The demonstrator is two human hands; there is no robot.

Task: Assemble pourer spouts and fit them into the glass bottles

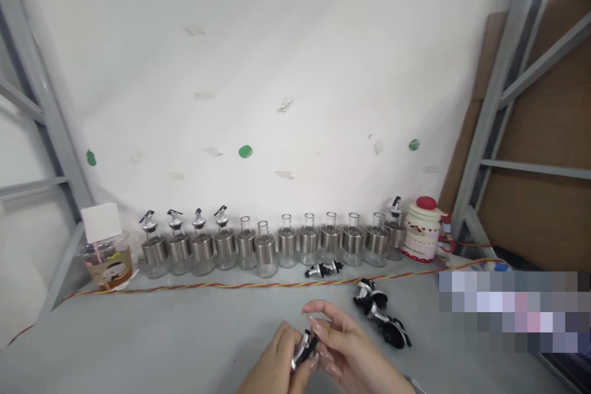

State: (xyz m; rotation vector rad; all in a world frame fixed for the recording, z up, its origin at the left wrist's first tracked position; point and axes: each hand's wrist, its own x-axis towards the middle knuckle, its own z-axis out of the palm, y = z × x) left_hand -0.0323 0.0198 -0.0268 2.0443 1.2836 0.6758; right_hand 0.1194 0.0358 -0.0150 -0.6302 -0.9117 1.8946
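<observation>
Low in the head view, my left hand (277, 357) is closed around a silver-and-black bottle pourer spout (302, 352). My right hand (344, 341) meets it from the other side, its fingers against the black part; index finger and thumb are curved near the top. Fingers hide much of the spout. More pourer spouts (379, 314) lie in a loose group to the right of my right hand. Another small group of spouts (324, 269) rests farther back, in front of the bottles.
A row of glass bottles with steel sleeves (265, 250) stands along the wall; several carry spouts, others have bare necks. A twisted red-yellow wire (221, 285) crosses the table. A plastic cup (108, 268) stands left, a cream jug with red lid (422, 231) right. Metal frame posts flank both sides.
</observation>
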